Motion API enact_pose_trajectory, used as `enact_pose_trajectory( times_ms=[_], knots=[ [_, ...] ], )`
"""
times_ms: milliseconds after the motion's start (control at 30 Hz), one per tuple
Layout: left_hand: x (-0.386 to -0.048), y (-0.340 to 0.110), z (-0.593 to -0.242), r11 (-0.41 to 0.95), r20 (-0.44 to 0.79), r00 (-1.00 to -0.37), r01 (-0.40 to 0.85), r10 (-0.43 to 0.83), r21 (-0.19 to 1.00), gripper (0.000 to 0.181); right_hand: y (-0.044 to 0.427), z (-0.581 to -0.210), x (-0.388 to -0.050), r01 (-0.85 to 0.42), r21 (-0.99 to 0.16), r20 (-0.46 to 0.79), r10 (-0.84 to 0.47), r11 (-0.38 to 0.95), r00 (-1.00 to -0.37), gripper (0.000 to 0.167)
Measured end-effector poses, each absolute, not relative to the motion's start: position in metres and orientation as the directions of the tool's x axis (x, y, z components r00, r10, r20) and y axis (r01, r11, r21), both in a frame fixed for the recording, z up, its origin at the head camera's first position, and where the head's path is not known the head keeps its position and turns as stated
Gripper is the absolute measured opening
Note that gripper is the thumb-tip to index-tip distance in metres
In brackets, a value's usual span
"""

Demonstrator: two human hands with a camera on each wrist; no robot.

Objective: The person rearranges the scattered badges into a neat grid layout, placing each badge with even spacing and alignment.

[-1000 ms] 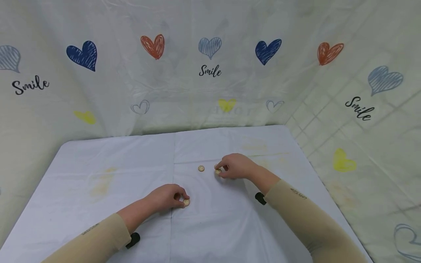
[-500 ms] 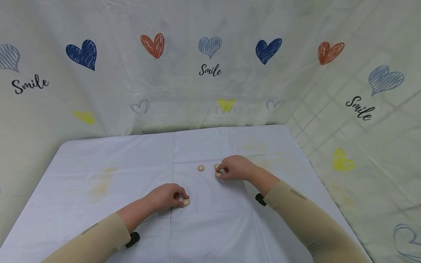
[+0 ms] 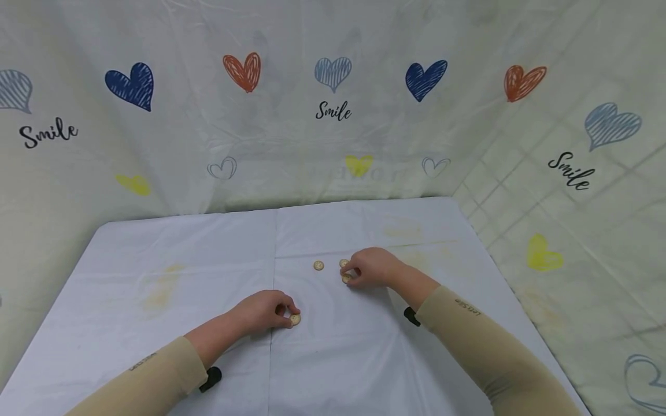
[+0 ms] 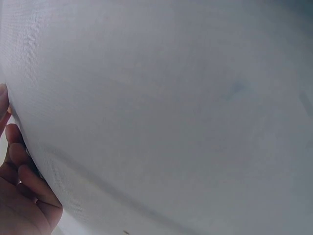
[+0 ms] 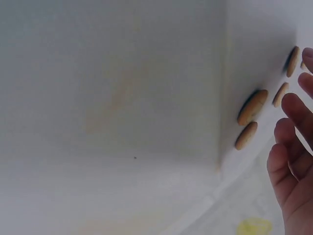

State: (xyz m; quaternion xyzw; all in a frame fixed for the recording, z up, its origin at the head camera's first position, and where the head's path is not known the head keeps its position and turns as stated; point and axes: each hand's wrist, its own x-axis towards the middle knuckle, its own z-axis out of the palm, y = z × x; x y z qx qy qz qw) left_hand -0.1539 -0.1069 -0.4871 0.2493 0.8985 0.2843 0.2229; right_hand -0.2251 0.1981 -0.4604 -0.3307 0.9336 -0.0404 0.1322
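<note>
In the head view my left hand (image 3: 262, 312) pinches a small round tan wooden disc (image 3: 295, 319) on the white tabletop, with faint marking on its face. Farther off and to the right, my right hand (image 3: 372, 267) pinches a second such disc (image 3: 347, 278) between thumb and index finger. Just beyond that fingertip lies another disc (image 3: 344, 263), and to its left sits a separate disc (image 3: 318, 265). The right wrist view catches several discs edge-on, one of them (image 5: 253, 107) largest. Only curled fingers (image 4: 32, 183) show at the left wrist view's edge; its disc is hidden.
A white cloth (image 3: 208, 254) with yellowish stains and fold lines covers the table. Pale sheeting (image 3: 291, 138) printed with hearts hangs behind and to the right. Small dark devices (image 3: 210, 379) show under both wrists.
My right hand has drawn its disc slightly toward me, opening a gap from the disc beyond it. The left hand and its disc have stayed in place.
</note>
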Motion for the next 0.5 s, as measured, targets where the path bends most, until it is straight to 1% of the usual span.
enact_pose_trajectory(
  times_ms=[200, 500],
  knots=[
    [-0.1539, -0.1058, -0.4874, 0.719, -0.262, -0.778, 0.319, 0.571, 0.617, 0.016, 0.1993, -0.4525, -0.2269, -0.565, -0.181, -0.231, -0.593, 0.805, -0.771, 0.034],
    [-0.1539, -0.1058, -0.4885, 0.721, -0.264, -0.778, 0.319, 0.57, 0.615, 0.016, 0.2032, -0.4533, -0.2273, -0.543, -0.207, -0.236, -0.58, 0.814, -0.779, 0.034]
  ],
)
